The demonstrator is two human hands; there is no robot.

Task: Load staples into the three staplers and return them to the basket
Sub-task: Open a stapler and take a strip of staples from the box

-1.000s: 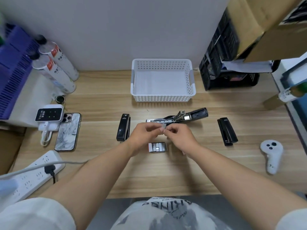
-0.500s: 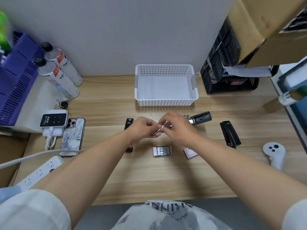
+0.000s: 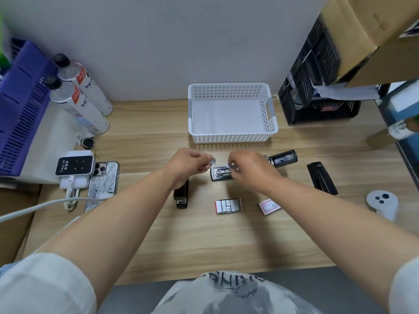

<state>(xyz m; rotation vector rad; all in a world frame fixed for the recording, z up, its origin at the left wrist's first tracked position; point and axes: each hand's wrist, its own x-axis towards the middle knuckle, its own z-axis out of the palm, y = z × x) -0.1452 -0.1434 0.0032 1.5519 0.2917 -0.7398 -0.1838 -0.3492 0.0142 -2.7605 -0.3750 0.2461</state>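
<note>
While getting pulled apart — staples (image 3: 212, 161): splitting in two.
Left grip (image 3: 188, 165): pinching one bit.
Right grip (image 3: 249, 169): pinching another over open stapler (image 3: 221, 174) — loading likely coming next.

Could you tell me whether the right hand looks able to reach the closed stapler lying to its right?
Probably yes: only bare desk separates the right hand from that closed stapler, though it is pinching a staple strip.
</note>
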